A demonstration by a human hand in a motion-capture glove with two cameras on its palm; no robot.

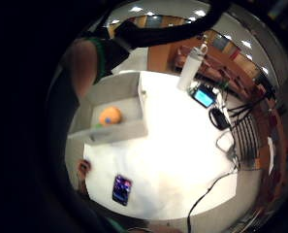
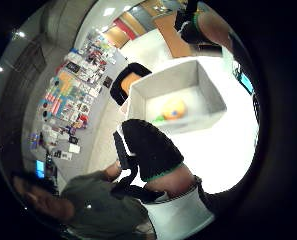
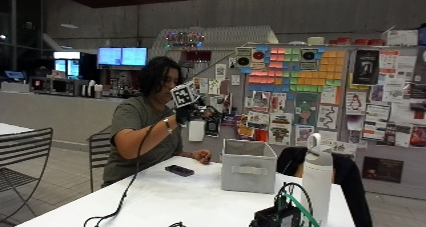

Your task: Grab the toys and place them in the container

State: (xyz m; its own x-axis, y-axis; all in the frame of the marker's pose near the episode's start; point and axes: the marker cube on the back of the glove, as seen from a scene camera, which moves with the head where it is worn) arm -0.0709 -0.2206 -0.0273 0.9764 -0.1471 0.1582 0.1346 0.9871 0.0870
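Note:
A grey fabric container (image 3: 248, 166) stands on the white table (image 3: 180, 197). Inside it lie an orange round toy (image 1: 110, 115) and a small green toy (image 1: 99, 126); the thumb side palm view also shows the orange toy (image 2: 174, 109) on the container's floor (image 2: 198, 100). My gloved right hand (image 3: 186, 112) is raised high above the table, to the left of the container and near the person's face. It holds nothing, and its fingers (image 2: 150, 150) look relaxed. No toys lie loose on the table in these views.
A dark phone (image 3: 180, 170) lies on the table near the person's bare left hand (image 3: 200, 157). A white bottle (image 3: 317, 179) and a small device with cables (image 3: 279, 214) stand at the table's right end. A black metal chair (image 3: 26, 157) is at far left.

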